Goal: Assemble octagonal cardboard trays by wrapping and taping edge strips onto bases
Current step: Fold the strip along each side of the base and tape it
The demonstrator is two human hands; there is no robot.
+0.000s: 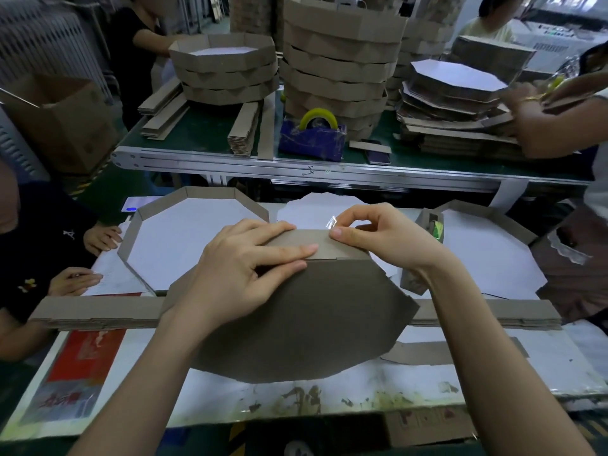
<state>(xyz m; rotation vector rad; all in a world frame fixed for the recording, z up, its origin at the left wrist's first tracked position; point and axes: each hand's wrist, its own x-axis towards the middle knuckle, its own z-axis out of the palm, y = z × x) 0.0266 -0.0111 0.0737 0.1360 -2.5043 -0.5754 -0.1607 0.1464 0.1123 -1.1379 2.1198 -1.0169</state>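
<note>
An octagonal brown cardboard tray (296, 324) lies upside down in front of me, its base facing up and its far edge strip (324, 246) raised toward me. My left hand (243, 271) lies flat on the base, straight fingers pressing the strip where two ends meet. My right hand (378, 235) pinches a short piece of clear tape (330, 222) at the strip's top edge, thumb pressing it onto the cardboard.
A finished tray (194, 199) lies white side up at left and another (487, 225) at right. Flat edge strips (95, 312) cross the worktable. A blue tape dispenser (312, 136), tray stacks (339, 60) and other people's hands (102, 238) surround the conveyor behind.
</note>
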